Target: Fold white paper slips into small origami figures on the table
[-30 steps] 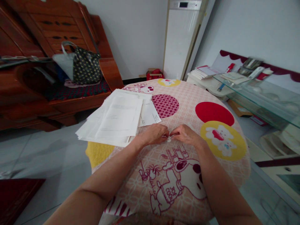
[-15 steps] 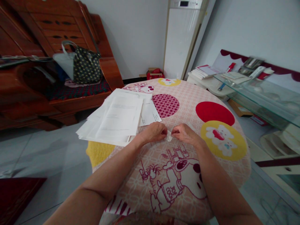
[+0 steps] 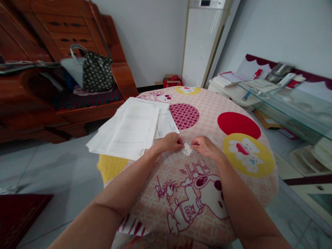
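Note:
Over a round table covered by a pink cartoon-print cloth [image 3: 197, 193], my left hand [image 3: 169, 142] and my right hand [image 3: 204, 147] face each other. Both pinch a small white slip of paper [image 3: 186, 149] with faint print, one at each end, just above the cloth. The fingers of both hands are curled closed on it. A loose stack of white printed sheets [image 3: 129, 129] lies on the table's left side, right beside my left hand.
A wooden bench [image 3: 52, 90] with a dark patterned bag [image 3: 95, 72] stands at the left. A tall white appliance [image 3: 199, 41] is at the back wall. A glass shelf [image 3: 293, 103] with books and small items runs along the right. Grey tiled floor [image 3: 46, 162] lies lower left.
My hands have drawn slightly apart, and the small slip between them now shows wider than the crumpled bit seen a second ago. The view shifted a little.

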{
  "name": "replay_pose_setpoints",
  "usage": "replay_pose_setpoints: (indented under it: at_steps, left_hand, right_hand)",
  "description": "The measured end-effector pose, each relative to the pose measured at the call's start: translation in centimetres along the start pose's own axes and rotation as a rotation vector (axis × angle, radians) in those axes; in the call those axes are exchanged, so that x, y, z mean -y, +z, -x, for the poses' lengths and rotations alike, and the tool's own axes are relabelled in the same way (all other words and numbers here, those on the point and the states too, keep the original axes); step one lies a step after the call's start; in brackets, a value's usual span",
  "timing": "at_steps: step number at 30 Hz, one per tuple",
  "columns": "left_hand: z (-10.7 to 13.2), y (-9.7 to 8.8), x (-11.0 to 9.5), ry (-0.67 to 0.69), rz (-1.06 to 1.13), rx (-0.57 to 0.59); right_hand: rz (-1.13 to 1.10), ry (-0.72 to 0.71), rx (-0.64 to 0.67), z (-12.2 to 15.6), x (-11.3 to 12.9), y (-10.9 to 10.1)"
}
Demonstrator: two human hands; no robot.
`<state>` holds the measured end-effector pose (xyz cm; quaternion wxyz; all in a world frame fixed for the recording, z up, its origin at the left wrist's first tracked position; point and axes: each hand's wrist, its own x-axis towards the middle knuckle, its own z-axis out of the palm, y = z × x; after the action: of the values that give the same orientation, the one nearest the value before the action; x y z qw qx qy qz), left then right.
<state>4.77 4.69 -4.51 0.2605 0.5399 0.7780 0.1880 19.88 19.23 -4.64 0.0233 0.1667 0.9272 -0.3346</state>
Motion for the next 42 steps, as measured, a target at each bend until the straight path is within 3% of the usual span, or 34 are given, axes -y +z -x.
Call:
replay_pose_setpoints:
  at_steps: [12, 24, 34, 42]
  left_hand:
    - [-0.4, 0.7, 0.1, -0.040, -0.094, -0.070]
    - [-0.5, 0.6, -0.1, -0.034, -0.137, -0.038]
    - [-0.2, 0.5, -1.3, -0.065, -0.230, -0.055]
    - [0.1, 1.0, -1.1, -0.029, -0.236, -0.105]
  right_hand:
    - [0.036, 0.032, -0.028, -0.2, 0.2, 0.2]
    - [0.194, 0.011, -0.078, -0.4, -0.2, 1.0]
    - [0.199, 0.100, -0.051, -0.4, 0.8, 0.7]
    - [0.184, 0.103, -0.078, -0.6, 0.6, 0.9]
